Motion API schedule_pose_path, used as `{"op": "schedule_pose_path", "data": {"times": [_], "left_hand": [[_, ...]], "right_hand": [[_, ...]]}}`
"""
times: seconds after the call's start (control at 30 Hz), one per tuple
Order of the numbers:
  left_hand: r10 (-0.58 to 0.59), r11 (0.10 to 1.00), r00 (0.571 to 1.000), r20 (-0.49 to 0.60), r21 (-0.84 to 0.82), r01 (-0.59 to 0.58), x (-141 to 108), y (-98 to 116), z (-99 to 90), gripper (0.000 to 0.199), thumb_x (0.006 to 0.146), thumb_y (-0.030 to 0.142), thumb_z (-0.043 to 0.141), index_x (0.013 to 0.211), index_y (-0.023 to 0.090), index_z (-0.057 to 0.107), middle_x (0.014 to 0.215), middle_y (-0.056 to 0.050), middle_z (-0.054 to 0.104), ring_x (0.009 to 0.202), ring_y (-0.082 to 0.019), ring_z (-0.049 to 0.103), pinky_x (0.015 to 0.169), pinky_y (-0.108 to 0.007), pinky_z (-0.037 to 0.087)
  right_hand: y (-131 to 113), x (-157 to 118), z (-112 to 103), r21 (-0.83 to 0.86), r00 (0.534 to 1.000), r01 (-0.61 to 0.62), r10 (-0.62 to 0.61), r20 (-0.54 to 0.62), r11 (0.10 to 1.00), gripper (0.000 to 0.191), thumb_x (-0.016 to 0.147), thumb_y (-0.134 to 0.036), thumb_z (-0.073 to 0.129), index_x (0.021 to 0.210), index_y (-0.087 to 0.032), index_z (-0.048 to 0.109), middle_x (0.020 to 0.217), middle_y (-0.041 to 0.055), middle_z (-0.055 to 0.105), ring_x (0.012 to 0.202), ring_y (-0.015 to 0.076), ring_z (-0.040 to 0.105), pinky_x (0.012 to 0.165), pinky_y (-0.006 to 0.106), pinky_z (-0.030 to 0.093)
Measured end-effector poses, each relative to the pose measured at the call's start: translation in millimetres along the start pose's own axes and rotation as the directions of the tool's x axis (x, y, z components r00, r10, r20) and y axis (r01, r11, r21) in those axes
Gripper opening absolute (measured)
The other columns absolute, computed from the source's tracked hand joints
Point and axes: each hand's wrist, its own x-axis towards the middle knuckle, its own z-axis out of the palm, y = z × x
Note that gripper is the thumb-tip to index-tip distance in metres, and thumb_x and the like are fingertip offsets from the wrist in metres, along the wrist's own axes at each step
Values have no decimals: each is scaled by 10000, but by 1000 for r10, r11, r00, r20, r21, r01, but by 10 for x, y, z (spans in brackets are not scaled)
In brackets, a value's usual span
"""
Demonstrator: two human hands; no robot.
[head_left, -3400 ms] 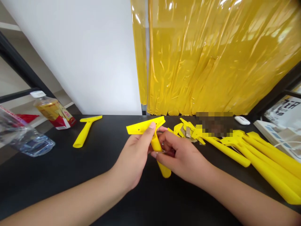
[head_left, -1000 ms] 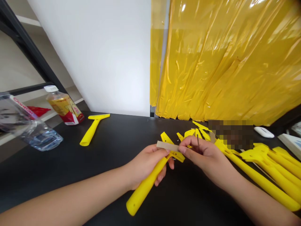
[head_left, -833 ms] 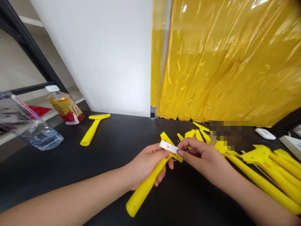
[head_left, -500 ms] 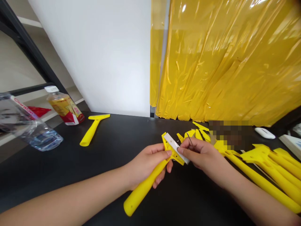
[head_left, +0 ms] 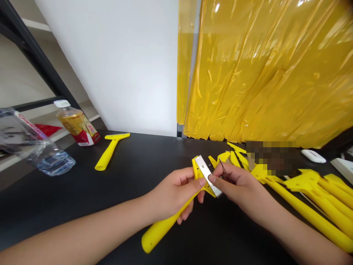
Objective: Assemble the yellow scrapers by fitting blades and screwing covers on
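Observation:
My left hand (head_left: 180, 189) is closed round the neck of a yellow plastic scraper (head_left: 162, 232), whose handle slants down toward me. A flat silvery metal plate (head_left: 203, 165) with holes lies against the scraper's head. My right hand (head_left: 234, 180) pinches the plate's lower part between thumb and fingers. A thin dark rod (head_left: 223, 166) sticks up from between the right fingers; its kind cannot be made out. Beyond the right hand lie several small yellow plastic pieces (head_left: 224, 156). Another yellow scraper (head_left: 109, 152) rests on the black table at the left.
Several yellow scraper handles (head_left: 311, 182) are heaped at the right, near a white case (head_left: 313, 156). A labelled drink bottle (head_left: 78, 127) and a clear plastic bottle (head_left: 53, 160) stand tilted in view at the left. A yellow plastic sheet (head_left: 261, 73) hangs behind the black table (head_left: 82, 198).
The metal plate has turned a little, so its face and a hole show more plainly over the scraper's head. Both hands keep their hold; the view has shifted slightly.

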Motion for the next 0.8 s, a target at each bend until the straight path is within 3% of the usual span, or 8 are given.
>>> {"op": "schedule_pose_path", "data": {"times": [0.2, 0.57, 0.67, 0.8], "left_hand": [[-14, 993, 1000, -4, 116, 14, -48, 52, 1, 396, 1004, 580, 539, 909, 196, 546, 790, 19, 605, 402, -50, 503, 316, -150, 406], [-121, 962, 992, -45, 240, 128, -5, 110, -59, 490, 963, 655, 538, 782, 200, 548, 542, 59, 506, 348, -88, 491, 310, -168, 382], [-127, 953, 991, -53, 271, 136, -3, 114, -69, 511, 966, 663, 522, 750, 200, 528, 546, 50, 508, 355, -93, 496, 317, -178, 381], [-62, 960, 998, -10, 274, 63, -22, 121, -71, 454, 1001, 609, 502, 827, 190, 530, 671, 39, 552, 389, -58, 477, 360, -169, 356]], "right_hand": [[-43, -77, 31, -11, 998, 47, -47, 37, 999, 276, 942, -437, 653, 768, -230, 598, 735, -15, 554, 713, 154, 488, 654, 286, 400], [24, -98, 92, -25, 998, 32, -31, 55, 999, 258, 979, -431, 608, 813, -234, 584, 720, -32, 477, 674, 143, 422, 602, 275, 353], [39, -100, 92, -21, 999, 31, -31, 33, 999, 272, 981, -437, 608, 803, -240, 551, 703, -38, 462, 661, 144, 415, 588, 276, 342], [57, -79, 75, -52, 999, 43, -43, -8, 998, 290, 974, -451, 616, 792, -242, 531, 707, -35, 468, 666, 148, 414, 590, 284, 342]]}}
